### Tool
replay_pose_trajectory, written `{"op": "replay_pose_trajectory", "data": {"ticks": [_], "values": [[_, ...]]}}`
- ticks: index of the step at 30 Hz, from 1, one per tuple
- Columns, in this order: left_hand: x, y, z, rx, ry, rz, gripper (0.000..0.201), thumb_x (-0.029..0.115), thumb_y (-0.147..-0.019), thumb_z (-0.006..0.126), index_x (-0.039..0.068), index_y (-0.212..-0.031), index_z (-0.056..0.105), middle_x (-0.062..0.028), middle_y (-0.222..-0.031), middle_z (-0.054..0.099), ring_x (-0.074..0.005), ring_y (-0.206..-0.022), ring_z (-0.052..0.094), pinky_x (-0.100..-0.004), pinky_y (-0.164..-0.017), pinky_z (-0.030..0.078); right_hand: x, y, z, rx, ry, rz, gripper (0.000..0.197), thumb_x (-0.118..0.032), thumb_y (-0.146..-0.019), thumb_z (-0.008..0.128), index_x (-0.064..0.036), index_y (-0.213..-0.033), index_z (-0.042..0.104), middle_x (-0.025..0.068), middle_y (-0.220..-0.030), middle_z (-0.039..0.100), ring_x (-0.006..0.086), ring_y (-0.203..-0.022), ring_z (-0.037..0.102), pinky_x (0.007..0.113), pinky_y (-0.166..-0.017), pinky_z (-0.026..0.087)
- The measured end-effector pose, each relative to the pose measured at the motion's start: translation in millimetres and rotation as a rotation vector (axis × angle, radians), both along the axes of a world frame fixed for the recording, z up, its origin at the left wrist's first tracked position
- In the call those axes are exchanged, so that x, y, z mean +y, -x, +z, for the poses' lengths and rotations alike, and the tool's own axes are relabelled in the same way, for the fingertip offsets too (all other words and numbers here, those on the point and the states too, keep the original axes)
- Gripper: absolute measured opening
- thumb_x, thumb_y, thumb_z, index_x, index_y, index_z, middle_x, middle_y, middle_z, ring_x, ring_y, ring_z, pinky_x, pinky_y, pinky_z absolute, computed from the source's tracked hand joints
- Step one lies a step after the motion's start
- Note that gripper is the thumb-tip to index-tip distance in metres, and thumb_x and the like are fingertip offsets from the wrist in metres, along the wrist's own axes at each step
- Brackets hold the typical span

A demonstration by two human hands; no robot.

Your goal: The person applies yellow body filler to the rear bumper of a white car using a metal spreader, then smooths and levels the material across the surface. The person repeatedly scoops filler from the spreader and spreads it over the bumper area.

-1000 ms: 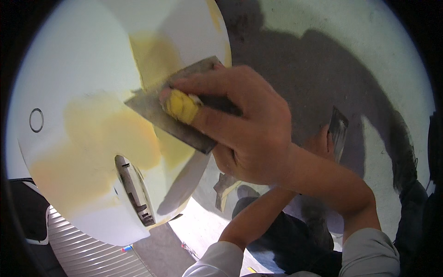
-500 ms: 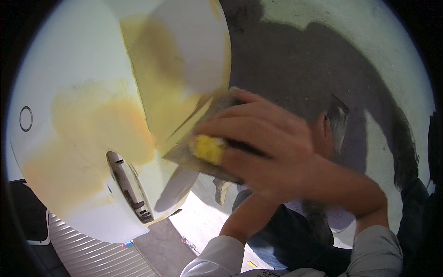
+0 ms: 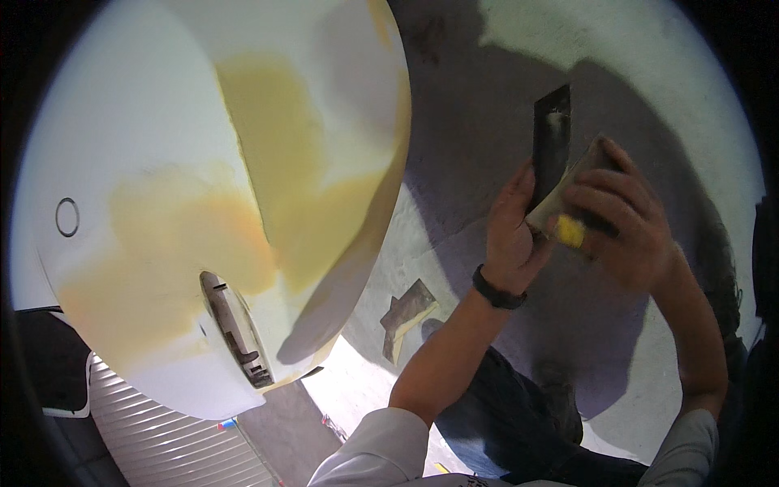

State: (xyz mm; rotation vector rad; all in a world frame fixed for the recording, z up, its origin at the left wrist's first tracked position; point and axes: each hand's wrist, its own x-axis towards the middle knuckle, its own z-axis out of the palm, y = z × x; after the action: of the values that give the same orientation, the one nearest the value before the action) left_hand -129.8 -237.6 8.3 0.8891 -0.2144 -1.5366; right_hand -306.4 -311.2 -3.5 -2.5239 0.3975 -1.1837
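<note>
One spreader in each hand

At left, the panel is white, clouded with soft-edged yellow patches, one tinged orange. Its ring is dark grey. Lower left, the slats show fine light-and-dark grey stripes. Right of centre, the blade is near-black with a pale smear, the spreader dull grey-beige, the wrap bright yellow. The wristband is black, the jeans dark blue.
</note>
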Motion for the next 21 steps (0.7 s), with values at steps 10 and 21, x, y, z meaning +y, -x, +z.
{"op": "replay_pose_trajectory", "data": {"ticks": [10, 21], "values": [[-3.7, -9.4, -14.9, -0.109, -0.246, 0.123, 0.027, 0.025, -0.104, 0.05, 0.012, -0.081, 0.055, 0.0048, -0.057, 0.035, -0.0091, -0.052, 0.031, -0.0276, -0.053, 0.028, -54.7, -19.4, 49.5, -0.55, -0.792, -0.31, 0.041, -0.01, -0.092, 0.068, -0.0042, -0.131, 0.057, 0.0105, -0.108, 0.067, 0.0191, -0.093, 0.068, 0.035, -0.084, 0.055], [3.3, -3.7, -15.7, -0.194, -0.318, 0.122, 0.025, 0.027, -0.103, 0.054, 0.012, -0.083, 0.058, 0.0041, -0.063, 0.046, -0.0094, -0.055, 0.04, -0.0277, -0.056, 0.036, -83.7, -107.7, 172.3, -0.647, -0.306, -0.155, 0.071, -0.035, -0.09, 0.067, 0.0203, -0.13, 0.047, 0.0309, -0.106, 0.062, 0.0366, -0.101, 0.063, 0.043, -0.092, 0.048]]}}
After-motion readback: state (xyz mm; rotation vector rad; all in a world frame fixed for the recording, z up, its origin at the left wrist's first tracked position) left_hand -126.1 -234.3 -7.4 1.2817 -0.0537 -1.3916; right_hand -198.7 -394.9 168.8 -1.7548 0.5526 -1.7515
